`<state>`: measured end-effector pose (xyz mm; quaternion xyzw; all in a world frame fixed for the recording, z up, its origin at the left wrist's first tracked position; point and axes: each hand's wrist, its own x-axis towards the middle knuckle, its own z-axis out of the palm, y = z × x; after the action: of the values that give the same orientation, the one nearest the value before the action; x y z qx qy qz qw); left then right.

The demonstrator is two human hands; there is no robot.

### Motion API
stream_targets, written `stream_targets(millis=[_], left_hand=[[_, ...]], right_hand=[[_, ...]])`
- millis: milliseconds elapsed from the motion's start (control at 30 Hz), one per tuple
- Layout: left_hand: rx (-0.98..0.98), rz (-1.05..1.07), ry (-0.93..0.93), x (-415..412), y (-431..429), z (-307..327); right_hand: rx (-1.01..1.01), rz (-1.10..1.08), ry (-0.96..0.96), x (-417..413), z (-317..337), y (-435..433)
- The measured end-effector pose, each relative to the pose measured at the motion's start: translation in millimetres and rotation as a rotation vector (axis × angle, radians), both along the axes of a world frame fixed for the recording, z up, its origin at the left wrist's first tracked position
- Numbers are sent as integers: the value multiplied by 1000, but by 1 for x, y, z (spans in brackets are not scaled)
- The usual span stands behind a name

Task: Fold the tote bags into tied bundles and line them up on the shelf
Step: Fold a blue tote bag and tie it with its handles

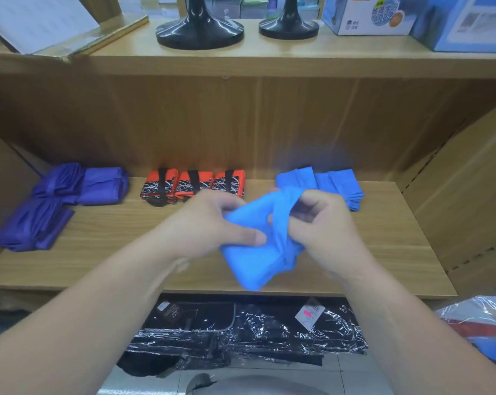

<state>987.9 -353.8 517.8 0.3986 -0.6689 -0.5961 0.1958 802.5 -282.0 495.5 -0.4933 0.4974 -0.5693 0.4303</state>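
A folded bright blue tote bag (251,260) hangs between both hands above the front half of the wooden shelf (383,252). My left hand (212,223) grips its left side, thumb pressed on top. My right hand (323,226) pinches the bag's blue strap, which runs around the bundle. At the back of the shelf lie two blue bundles (323,182), three orange-and-black bundles (194,183) and, at the left, purple folded bags (78,185), with one more purple bag (32,226) nearer the front.
The upper shelf carries two black stand bases (199,29), a white-and-blue box (366,15) and a leaning board (41,21). Below the shelf lie black goods wrapped in plastic (241,329). More wrapped red and blue goods (486,326) sit at the lower right.
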Motion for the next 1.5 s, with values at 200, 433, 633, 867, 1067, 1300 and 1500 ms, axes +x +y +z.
stream_targets(millis=[200, 433, 633, 867, 1067, 1300, 1500], left_hand=[[425, 320, 414, -18, 48, -27], [150, 384, 221, -2, 39, -48], [6, 179, 44, 4, 33, -43], [30, 107, 82, -7, 32, -34], [38, 21, 25, -11, 18, -23], [-90, -75, -38, -22, 17, -15], [-14, -88, 55, -27, 29, -23]], right_hand=[[-32, -260, -11, 14, -11, -1], [195, -134, -48, 20, -29, 12], [180, -62, -36, 15, -28, 18], [131, -77, 84, 2, -21, 14], [107, -116, 15, 5, -26, 18], [47, -114, -49, -2, -27, 21], [149, 35, 59, -11, -21, 15]])
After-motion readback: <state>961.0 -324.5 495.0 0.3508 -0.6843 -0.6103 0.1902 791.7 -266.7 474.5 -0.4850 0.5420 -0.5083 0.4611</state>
